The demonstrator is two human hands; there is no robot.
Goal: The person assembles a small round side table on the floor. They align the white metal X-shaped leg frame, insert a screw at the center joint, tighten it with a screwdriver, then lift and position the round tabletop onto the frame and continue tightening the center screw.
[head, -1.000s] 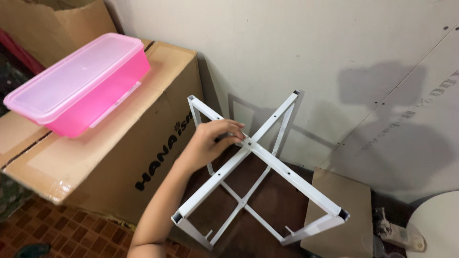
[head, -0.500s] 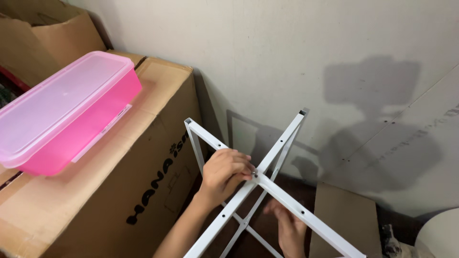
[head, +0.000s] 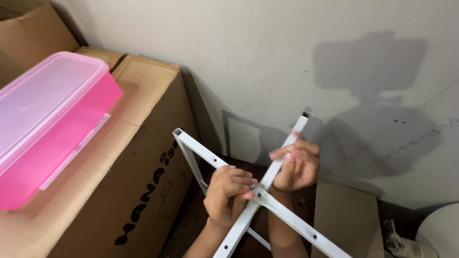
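A white metal X-shaped folding frame (head: 201, 149) stands on the floor between a cardboard box and the wall. My left hand (head: 228, 193) is closed around the crossing point of the two white bars. My right hand (head: 297, 165) grips the upper part of the bar that rises to the right, just above the crossing. Both forearms come up from the bottom edge of the view.
A large cardboard box (head: 138, 167) stands at the left with a pink plastic lidded container (head: 48, 124) on top. A white wall (head: 287, 57) is behind. A flat brown board (head: 346, 215) lies at the lower right, beside a white round object (head: 442, 234).
My right hand has come up from below the frame and taken hold of the upper bar. My left hand stays at the crossing. The view has moved closer.
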